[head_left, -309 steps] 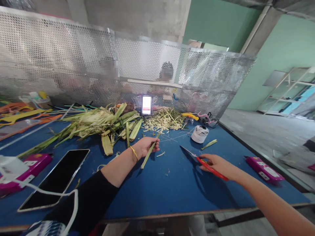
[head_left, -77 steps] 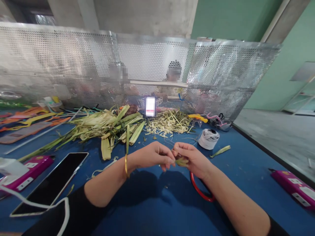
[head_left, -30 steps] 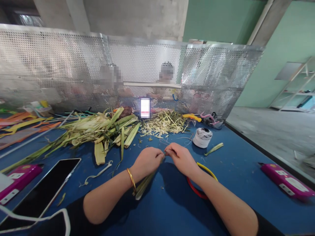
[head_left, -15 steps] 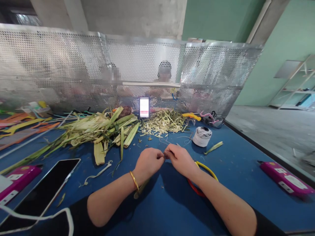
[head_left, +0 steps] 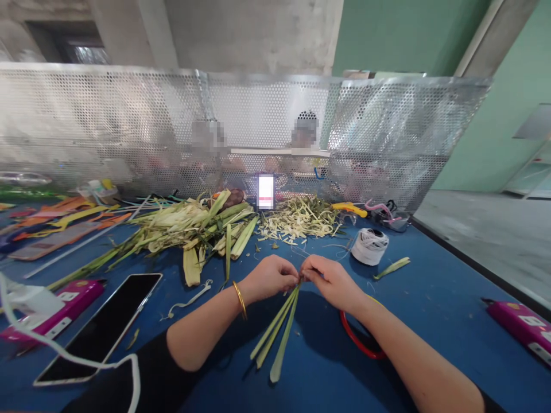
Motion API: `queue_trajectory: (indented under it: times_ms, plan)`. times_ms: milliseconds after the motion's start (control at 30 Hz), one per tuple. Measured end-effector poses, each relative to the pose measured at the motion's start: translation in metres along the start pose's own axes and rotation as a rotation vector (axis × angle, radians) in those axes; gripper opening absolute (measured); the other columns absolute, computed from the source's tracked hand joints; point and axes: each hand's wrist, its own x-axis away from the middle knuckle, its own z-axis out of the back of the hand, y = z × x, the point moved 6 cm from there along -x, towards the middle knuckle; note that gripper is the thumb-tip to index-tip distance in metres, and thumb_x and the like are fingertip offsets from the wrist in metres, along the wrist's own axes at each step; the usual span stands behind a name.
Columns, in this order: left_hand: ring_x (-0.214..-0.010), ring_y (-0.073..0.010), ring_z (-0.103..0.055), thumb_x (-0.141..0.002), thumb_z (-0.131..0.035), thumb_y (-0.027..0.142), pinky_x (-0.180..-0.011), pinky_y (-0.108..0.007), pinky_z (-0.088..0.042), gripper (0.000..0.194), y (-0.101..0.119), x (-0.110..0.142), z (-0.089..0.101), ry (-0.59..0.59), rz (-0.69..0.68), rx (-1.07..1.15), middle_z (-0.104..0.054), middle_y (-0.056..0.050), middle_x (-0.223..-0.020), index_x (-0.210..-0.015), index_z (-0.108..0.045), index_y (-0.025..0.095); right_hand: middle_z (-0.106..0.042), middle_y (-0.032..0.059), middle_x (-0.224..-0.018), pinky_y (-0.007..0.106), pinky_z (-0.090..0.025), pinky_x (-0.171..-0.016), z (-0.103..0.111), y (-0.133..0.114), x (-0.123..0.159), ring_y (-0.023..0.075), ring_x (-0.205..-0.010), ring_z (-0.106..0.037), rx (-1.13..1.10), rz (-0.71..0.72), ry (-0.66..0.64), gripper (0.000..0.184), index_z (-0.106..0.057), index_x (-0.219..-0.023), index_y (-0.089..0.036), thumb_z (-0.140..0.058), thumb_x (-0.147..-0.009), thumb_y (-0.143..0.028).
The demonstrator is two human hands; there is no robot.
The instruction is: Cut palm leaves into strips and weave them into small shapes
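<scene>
My left hand (head_left: pixel 275 277) and my right hand (head_left: pixel 328 281) meet above the table, fingertips pinched together at the top end of three green leaf strips (head_left: pixel 275 335). The strips look like corn husk and fan out downward toward me. Whatever else the fingertips hold, perhaps thread, is too small to make out. Under my right wrist lies a pair of scissors with red and yellow handles (head_left: pixel 357 344); its blades are hidden. A spool of white thread (head_left: pixel 370 246) stands beyond my right hand, with loose thread near it. One short leaf piece (head_left: pixel 392 267) lies right of the spool.
A heap of husk leaves (head_left: pixel 185 226) and a pile of cut strips (head_left: pixel 301 217) lie at the back. At left are a phone (head_left: pixel 103 327) and a purple power strip (head_left: pixel 64 312); another purple strip (head_left: pixel 523 327) is at right. A perforated metal screen (head_left: pixel 267 115) stands behind, people beyond it.
Scissors held in my right hand earliest now lie on the table. Both hands have come together, pinching. The strips, mostly hidden behind my left wrist half a second ago, now hang in plain view.
</scene>
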Motion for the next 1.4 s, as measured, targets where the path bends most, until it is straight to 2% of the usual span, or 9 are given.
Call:
queue_trajectory:
  times_ms: [100, 167, 300, 367, 500, 700, 1033, 1233, 1400]
  plan:
    - [-0.051, -0.0108, -0.047, -0.064, -0.049, 0.019, -0.054, -0.022, -0.035, 0.015, 0.002, 0.000, 0.001, 0.049, -0.012, -0.162, -0.052, 0.003, -0.047, -0.051, -0.056, 0.017, -0.059, 0.0018, -0.072, 0.027, -0.040, -0.065, -0.001, -0.002, 0.000, 0.0150, -0.069, -0.052, 0.029, 0.029, -0.020, 0.018, -0.050, -0.071, -0.020, -0.043, -0.088, -0.018]
    - [-0.050, -0.0110, -0.048, -0.065, -0.048, 0.020, -0.054, -0.023, -0.036, 0.015, 0.000, 0.000, -0.001, 0.054, 0.012, -0.101, -0.050, 0.004, -0.047, -0.051, -0.054, 0.017, -0.059, 0.0017, -0.073, 0.027, -0.041, -0.065, -0.001, -0.001, 0.000, 0.0148, -0.069, -0.052, 0.018, 0.023, -0.015, 0.018, -0.050, -0.071, -0.020, -0.044, -0.088, -0.019]
    - [-0.052, -0.0099, -0.049, -0.063, -0.050, 0.019, -0.057, -0.023, -0.041, 0.007, -0.006, -0.001, -0.011, -0.114, 0.054, 0.223, -0.051, 0.004, -0.051, -0.057, -0.054, 0.016, -0.059, 0.0012, -0.073, 0.026, -0.041, -0.064, 0.001, 0.001, 0.000, 0.0144, -0.068, -0.052, -0.032, -0.005, -0.006, 0.017, -0.051, -0.071, -0.020, -0.044, -0.087, -0.020]
    - [-0.052, -0.0090, -0.048, -0.061, -0.053, 0.017, -0.058, -0.022, -0.041, 0.005, -0.005, -0.001, -0.012, -0.183, 0.034, 0.256, -0.052, 0.004, -0.051, -0.058, -0.056, 0.015, -0.059, 0.0009, -0.072, 0.026, -0.042, -0.065, 0.001, 0.002, 0.000, 0.0145, -0.068, -0.053, -0.059, -0.031, -0.001, 0.017, -0.051, -0.071, -0.020, -0.045, -0.087, -0.021]
    - [-0.051, -0.0090, -0.047, -0.061, -0.051, 0.017, -0.054, -0.021, -0.038, 0.010, 0.003, -0.001, -0.003, -0.088, -0.026, 0.067, -0.054, 0.004, -0.050, -0.055, -0.059, 0.015, -0.061, 0.0001, -0.070, 0.026, -0.043, -0.065, 0.004, 0.007, 0.000, 0.0142, -0.067, -0.055, -0.132, -0.129, 0.021, 0.017, -0.053, -0.069, -0.020, -0.047, -0.085, -0.023]
    - [-0.051, -0.0104, -0.050, -0.067, -0.051, 0.024, -0.054, -0.021, -0.037, 0.021, 0.007, 0.002, 0.004, 0.131, 0.038, -0.204, -0.055, 0.002, -0.047, -0.052, -0.063, 0.015, -0.060, -0.0004, -0.067, 0.026, -0.043, -0.064, 0.006, 0.008, 0.000, 0.0141, -0.065, -0.054, -0.175, -0.165, 0.056, 0.018, -0.053, -0.066, -0.019, -0.049, -0.082, -0.025]
    - [-0.051, -0.0090, -0.041, -0.070, -0.056, 0.032, -0.050, -0.021, -0.027, 0.020, 0.003, 0.003, 0.025, -0.026, -0.055, -0.323, -0.049, 0.004, -0.050, -0.060, -0.062, 0.016, -0.062, 0.0000, -0.070, 0.026, -0.043, -0.066, -0.010, 0.002, 0.002, 0.0142, -0.069, -0.056, -0.150, -0.127, -0.096, 0.014, -0.054, -0.069, -0.020, -0.050, -0.082, -0.017]
    - [-0.061, -0.0106, -0.050, -0.070, -0.057, 0.031, -0.057, -0.021, -0.035, 0.018, -0.006, 0.013, 0.020, 0.013, -0.019, -0.002, -0.059, 0.000, -0.063, -0.063, -0.060, 0.015, -0.062, -0.0011, -0.068, 0.025, -0.044, -0.065, -0.028, 0.004, 0.004, 0.0140, -0.068, -0.058, -0.209, -0.162, -0.155, 0.015, -0.053, -0.067, -0.019, -0.050, -0.082, -0.016]
    - [-0.050, -0.0088, -0.052, -0.074, -0.056, 0.040, -0.050, -0.020, -0.036, 0.025, -0.019, 0.013, -0.001, 0.002, 0.122, 0.375, -0.058, 0.001, -0.057, -0.068, -0.051, 0.016, -0.061, -0.0005, -0.068, 0.025, -0.045, -0.064, -0.030, 0.005, 0.005, 0.0139, -0.066, -0.058, -0.222, -0.186, -0.189, 0.019, -0.051, -0.065, -0.019, -0.050, -0.084, -0.020]
